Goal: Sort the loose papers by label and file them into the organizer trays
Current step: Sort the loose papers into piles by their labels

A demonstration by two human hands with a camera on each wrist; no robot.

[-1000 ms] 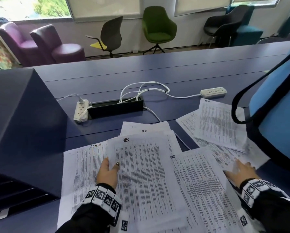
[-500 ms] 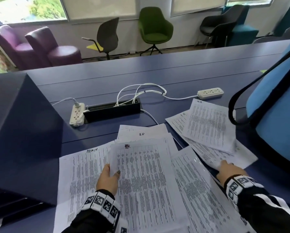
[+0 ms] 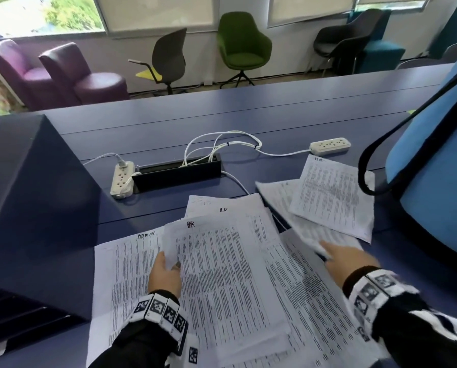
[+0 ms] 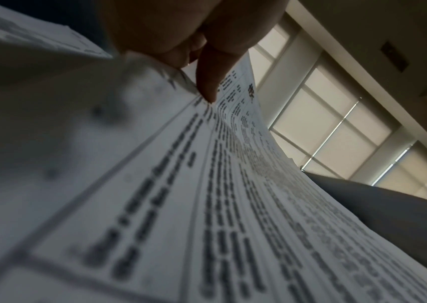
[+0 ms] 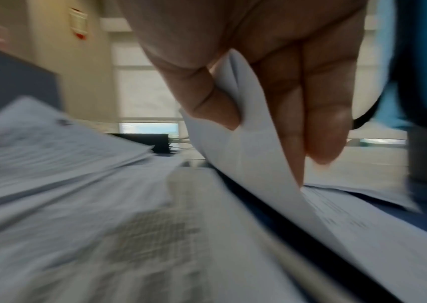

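Overlapping printed papers (image 3: 222, 274) (handwritten corner labels)

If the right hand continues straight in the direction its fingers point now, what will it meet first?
Probably the printed white sheet labelled H.R just beyond the right hand; its height above the blue table is unclear.

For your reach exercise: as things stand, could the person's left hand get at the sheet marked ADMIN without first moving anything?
Probably yes. The left hand, pinching the edge of the HR sheet, already lies over the ADMIN sheet, whose left part is uncovered. But it would have to drop the HR sheet first.
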